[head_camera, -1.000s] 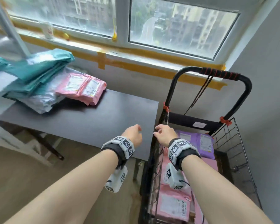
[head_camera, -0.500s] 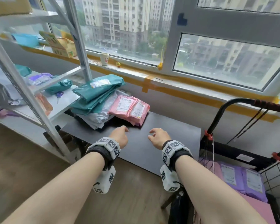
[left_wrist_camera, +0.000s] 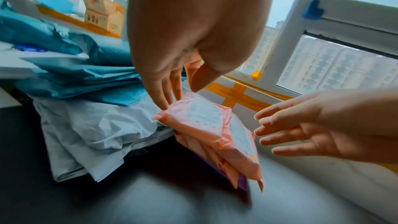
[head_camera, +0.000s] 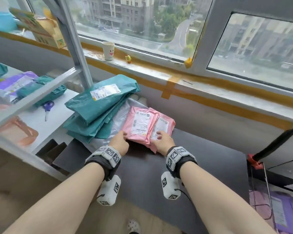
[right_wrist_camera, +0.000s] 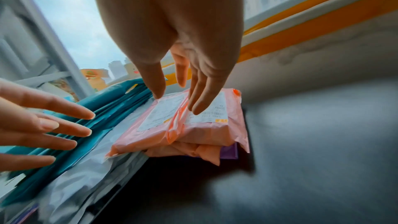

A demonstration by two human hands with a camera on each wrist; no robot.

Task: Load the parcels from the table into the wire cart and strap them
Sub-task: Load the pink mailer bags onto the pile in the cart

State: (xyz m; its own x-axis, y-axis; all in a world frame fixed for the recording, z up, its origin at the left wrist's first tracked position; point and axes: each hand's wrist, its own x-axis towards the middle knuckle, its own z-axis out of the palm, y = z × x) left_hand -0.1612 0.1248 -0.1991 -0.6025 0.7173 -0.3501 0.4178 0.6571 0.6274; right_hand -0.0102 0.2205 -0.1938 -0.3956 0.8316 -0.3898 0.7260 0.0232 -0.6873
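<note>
Your left hand [head_camera: 119,144] and right hand [head_camera: 162,141] have swung from the wire cart [head_camera: 267,188] to the pink parcels [head_camera: 146,127] on the worktop [head_camera: 150,174]; each grip released, fingers spread just over them, nothing grasped yet, so another load starts

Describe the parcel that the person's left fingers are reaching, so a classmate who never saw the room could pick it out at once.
Start at the dark table under the window, where parcels lie heaped at its left end. Right of the teal parcels, on the grey bags, lie the pink parcels. It is the left pink parcel on top, overlapping its right-hand pink neighbour, white label up.
</note>
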